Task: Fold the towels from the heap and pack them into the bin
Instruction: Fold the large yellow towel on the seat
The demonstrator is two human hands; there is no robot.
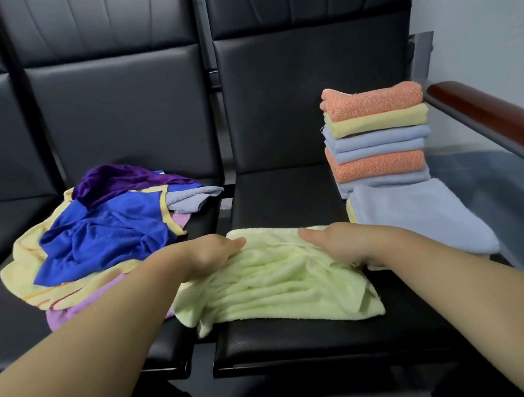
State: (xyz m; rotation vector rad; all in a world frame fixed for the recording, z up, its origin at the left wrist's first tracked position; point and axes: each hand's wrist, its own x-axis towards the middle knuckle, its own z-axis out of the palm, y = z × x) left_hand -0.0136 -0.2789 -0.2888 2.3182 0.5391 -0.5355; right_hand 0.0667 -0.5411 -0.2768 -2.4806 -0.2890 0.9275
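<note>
Pressing on the pale green towel (pixel 277 291), the left hand (pixel 208 255) and right hand (pixel 339 244) lie flat, fingers together. It looks soft, limp and light; its far corners seem the best hold.

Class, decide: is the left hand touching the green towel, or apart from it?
Touching. The head view shows the left hand lying on the green towel, with its fingers reaching over the towel's far edge.
</note>
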